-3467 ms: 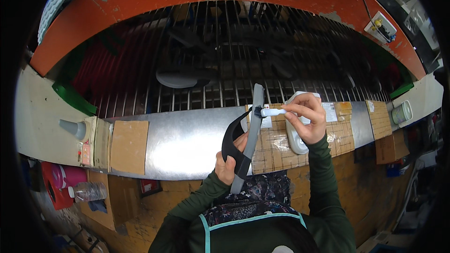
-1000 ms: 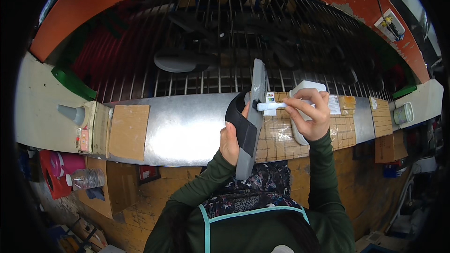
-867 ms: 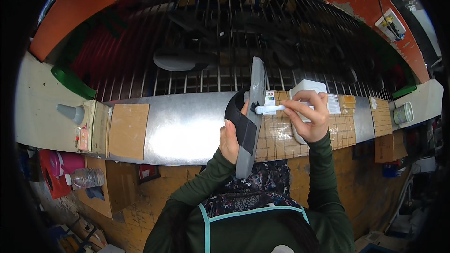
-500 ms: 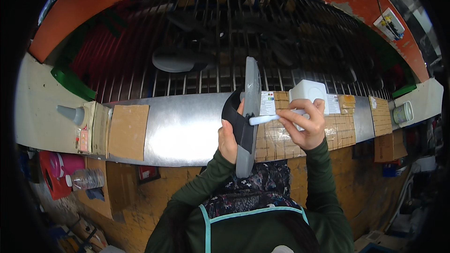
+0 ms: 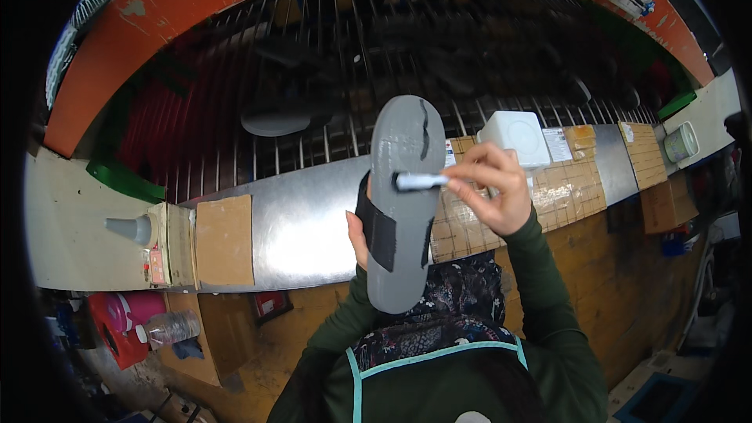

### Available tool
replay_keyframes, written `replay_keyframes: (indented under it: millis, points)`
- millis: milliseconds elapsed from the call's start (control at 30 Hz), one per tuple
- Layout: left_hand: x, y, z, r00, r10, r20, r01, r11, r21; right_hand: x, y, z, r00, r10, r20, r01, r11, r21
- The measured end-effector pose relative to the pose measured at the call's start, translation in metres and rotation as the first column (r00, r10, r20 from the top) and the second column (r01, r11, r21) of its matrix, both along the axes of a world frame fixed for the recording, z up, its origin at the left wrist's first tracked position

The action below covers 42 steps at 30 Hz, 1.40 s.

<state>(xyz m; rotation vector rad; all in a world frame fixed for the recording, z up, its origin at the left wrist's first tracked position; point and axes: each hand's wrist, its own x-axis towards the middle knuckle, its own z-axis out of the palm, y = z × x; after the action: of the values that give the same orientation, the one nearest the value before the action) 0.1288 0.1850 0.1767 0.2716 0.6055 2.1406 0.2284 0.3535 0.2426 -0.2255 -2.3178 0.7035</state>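
A slide sandal [image 5: 407, 141] with a grey sole and black strap is held upright in front of me, its broad sole face toward me. My left hand [image 5: 357, 239] grips it from the left edge, most of its fingers hidden behind. Black strap ends lie on the sole, and a dark wavy line runs near its upper end. Between the fingers of my right hand [image 5: 501, 188] is a white toothbrush [image 5: 423, 181], blurred by motion. Its head touches the middle of the sole beside a dark patch. A white square container [image 5: 513, 137] stands just behind my right hand.
A metal bench [image 5: 301, 227] carries cardboard pieces [image 5: 225, 241]. Beyond it, metal bars [image 5: 345, 141] hold other dark footwear, including a grey sole [image 5: 274, 123]. A pale green cup [image 5: 681, 143] sits at right, a grey funnel-like piece [image 5: 129, 229] at left. Below stands a clear bottle [image 5: 172, 329].
The sandal has turned from edge-on to showing its broad sole face. The toothbrush has moved from its edge onto that face, slightly up and left. My view has shifted a little.
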Motion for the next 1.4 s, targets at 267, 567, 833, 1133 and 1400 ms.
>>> replay_keyframes:
  millis: [267,567,833,1133,1400]
  points:
    - [-0.006,0.001,0.004,0.952,-0.222,0.212,0.130,0.918,0.376,0.002,-0.003,0.001,0.986,-0.145,-0.079,0.149,0.988,0.045]
    - [-0.005,0.022,0.010,0.983,0.178,0.052,-0.180,0.983,0.035,0.004,-0.027,-0.037,0.981,-0.176,-0.085,0.115,0.871,-0.477]
    - [-0.012,0.031,0.004,0.707,0.277,-0.651,-0.507,0.840,-0.193,0.023,-0.060,-0.047,0.993,-0.096,-0.065,0.041,0.814,-0.579]
    - [-0.005,0.022,0.002,0.650,0.176,-0.739,-0.503,0.829,-0.245,0.014,-0.052,-0.045,0.956,-0.294,-0.015,0.276,0.913,-0.299]
    - [-0.006,0.021,0.004,0.537,0.141,-0.832,-0.554,0.803,-0.221,0.008,-0.037,-0.037,0.929,-0.331,-0.165,0.332,0.943,-0.025]
